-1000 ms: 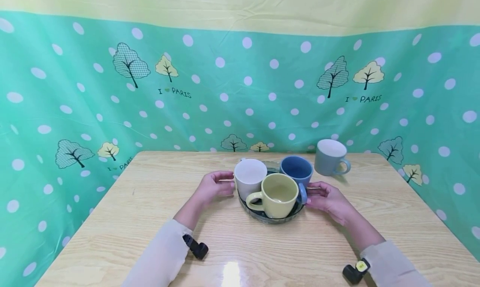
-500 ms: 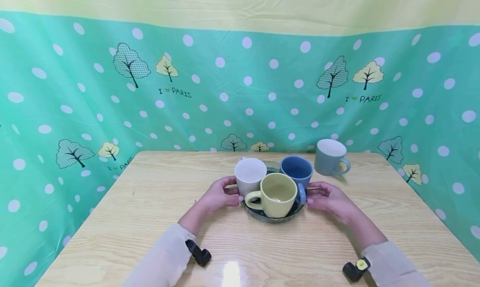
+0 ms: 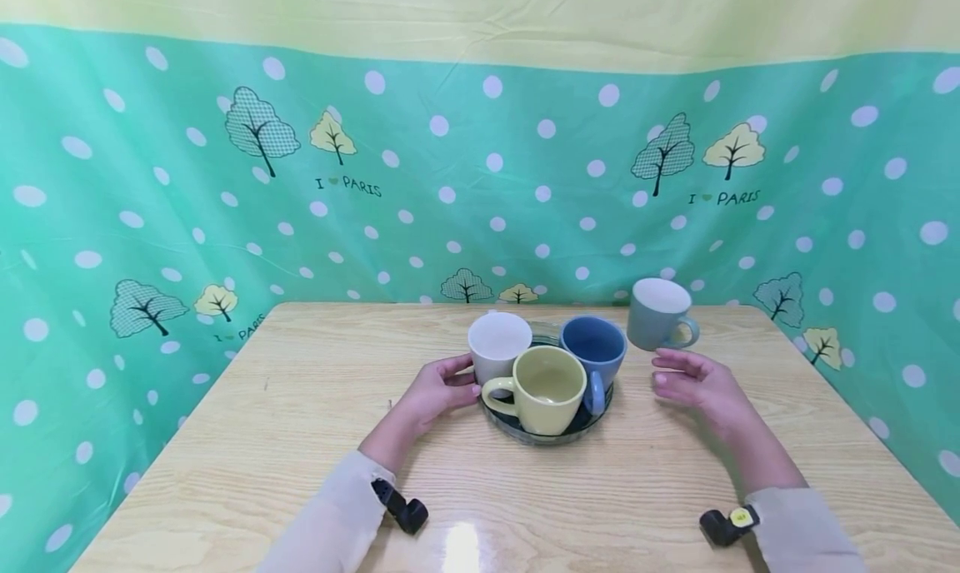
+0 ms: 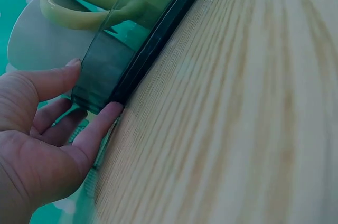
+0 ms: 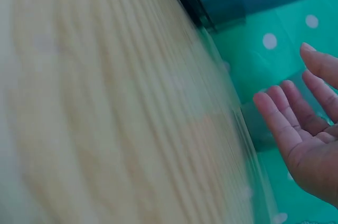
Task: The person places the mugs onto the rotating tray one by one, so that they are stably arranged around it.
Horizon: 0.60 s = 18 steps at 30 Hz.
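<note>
A round dark glass tray point(image 3: 546, 439) holds a white mug point(image 3: 491, 356), a yellow mug point(image 3: 551, 398) and a blue mug point(image 3: 600, 358), all upright. My left hand point(image 3: 442, 387) touches the tray's left side by the white mug. In the left wrist view its thumb point(image 4: 58, 80) lies against the clear wall and the little finger meets the dark base. My right hand point(image 3: 697, 381) is off the tray to the right, fingers loosely spread and holding nothing. Just beyond its fingertips stands a grey-blue mug point(image 3: 652, 323) with its handle to the right.
All this stands on a light wooden table point(image 3: 300, 406). Behind and along the sides hangs a green dotted curtain point(image 3: 420, 173) printed with trees. The grey-blue mug is close to the table's back edge.
My left hand has come against the tray. The tray and its mugs have turned slightly, the yellow mug shifting left. My right hand has left the tray and moved right.
</note>
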Available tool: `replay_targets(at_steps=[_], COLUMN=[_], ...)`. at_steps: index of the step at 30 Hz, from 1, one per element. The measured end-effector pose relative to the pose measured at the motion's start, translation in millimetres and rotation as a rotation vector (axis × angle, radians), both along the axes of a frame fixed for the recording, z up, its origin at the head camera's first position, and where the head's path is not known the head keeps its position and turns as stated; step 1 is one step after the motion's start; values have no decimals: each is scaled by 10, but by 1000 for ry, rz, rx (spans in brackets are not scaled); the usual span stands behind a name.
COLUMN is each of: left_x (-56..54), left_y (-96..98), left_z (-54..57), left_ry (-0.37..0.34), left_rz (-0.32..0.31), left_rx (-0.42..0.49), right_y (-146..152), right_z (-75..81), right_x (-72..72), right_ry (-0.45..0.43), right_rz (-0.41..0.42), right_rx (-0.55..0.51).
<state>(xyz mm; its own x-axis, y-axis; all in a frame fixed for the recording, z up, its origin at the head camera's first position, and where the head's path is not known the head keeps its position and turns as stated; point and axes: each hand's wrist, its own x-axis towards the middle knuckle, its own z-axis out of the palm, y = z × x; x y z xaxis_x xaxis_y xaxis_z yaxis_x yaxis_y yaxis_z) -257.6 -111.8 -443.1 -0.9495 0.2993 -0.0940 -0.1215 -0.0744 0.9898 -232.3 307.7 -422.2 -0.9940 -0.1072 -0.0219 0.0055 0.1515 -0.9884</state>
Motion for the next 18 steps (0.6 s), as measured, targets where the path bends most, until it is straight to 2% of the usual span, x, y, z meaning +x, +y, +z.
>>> replay_targets(at_steps=[7,13,18], left_x=[-15,-24,-32], left_y=[-5,-12,-11], left_z=[6,14,19], left_ry=[5,0,-16], left_rz=[-24,-33,-25], left_rx=[10,16,22], right_y=[136,201,247], right_z=[7,36,51], right_x=[0,7,-14], right_ry=[28,74,82], right_rz=[-38,-139,-250], right_rx=[-125,-199,-172])
